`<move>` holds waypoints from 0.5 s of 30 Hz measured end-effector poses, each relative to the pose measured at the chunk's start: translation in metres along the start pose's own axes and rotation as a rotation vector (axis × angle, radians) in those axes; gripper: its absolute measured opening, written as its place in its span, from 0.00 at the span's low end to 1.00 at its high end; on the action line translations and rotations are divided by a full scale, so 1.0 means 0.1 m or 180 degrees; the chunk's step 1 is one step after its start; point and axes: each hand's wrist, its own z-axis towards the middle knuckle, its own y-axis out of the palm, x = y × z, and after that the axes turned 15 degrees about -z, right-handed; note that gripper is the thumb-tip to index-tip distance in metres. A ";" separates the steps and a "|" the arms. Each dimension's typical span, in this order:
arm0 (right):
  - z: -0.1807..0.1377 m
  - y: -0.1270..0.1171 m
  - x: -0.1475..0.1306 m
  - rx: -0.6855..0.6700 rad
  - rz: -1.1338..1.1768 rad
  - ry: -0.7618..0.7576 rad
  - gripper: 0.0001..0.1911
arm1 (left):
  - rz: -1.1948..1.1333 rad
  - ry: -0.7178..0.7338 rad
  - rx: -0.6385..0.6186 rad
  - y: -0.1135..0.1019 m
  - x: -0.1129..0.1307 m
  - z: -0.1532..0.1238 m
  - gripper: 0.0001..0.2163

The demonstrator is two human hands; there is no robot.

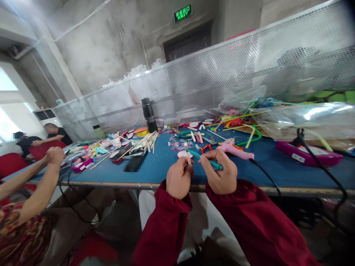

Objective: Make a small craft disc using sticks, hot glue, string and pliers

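Observation:
My left hand [179, 177] is closed on a thin white stick [189, 158] that points up, in front of the table's near edge. My right hand [220, 171] is wrapped round a slim teal tool [215, 164], held like a pen; its tip reaches left to the stick's upper part. Whether the tip touches the stick I cannot tell. Behind the hands, a white disc with a red rim [182, 154] lies on the table. A pink glue gun [237, 150] with a black cord lies just beyond my right hand, near a red-handled tool [205, 148].
On the blue table [166, 171] stands a black thermos [149, 116]. Many pale sticks [146, 142] and small loose pieces lie left and centre. At right are a purple box [310, 154] with a cord and plastic bags [302, 118]. Another person's hand [55, 156] is at left.

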 end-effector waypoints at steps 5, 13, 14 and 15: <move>0.00 0.00 -0.01 0.0040 0.0008 0.0015 0.07 | -0.0039 -0.0003 -0.0030 0.00 -0.01 0.00 0.06; 0.01 -0.01 -0.01 -0.0016 0.0032 0.0034 0.08 | -0.0087 0.0019 -0.0028 0.01 -0.04 0.01 0.06; 0.01 -0.01 -0.01 -0.0020 0.0015 0.0039 0.08 | -0.0088 0.0023 -0.0018 0.01 -0.04 0.01 0.05; 0.01 -0.02 -0.01 -0.0039 0.0011 0.0038 0.08 | -0.0083 0.0030 -0.0007 0.01 -0.04 0.01 0.05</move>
